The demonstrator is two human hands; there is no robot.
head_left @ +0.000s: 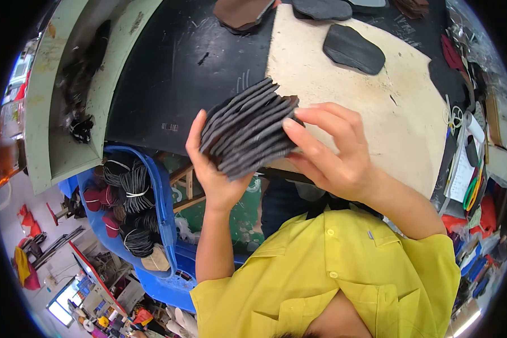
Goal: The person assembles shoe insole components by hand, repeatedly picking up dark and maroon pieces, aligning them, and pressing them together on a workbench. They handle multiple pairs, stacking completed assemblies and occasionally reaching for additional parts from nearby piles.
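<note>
My left hand is wrapped round the lower left side of a stack of black, flat, leather-like pieces, its thumb up along the left edge. The pieces stand on edge, slightly fanned, above the front edge of the table. From the right, my right hand grips the stack's right end, fingers bent, with fingertips on the upper right corner. Parts of both hands' grip are hidden behind the stack. A single black rounded piece lies on the cream board beyond my right hand.
Brown and dark pieces and more black pieces lie at the table's far side. A blue bin of bundled black and red cords stands at left, below a pale green trough. Papers and scissors sit at right.
</note>
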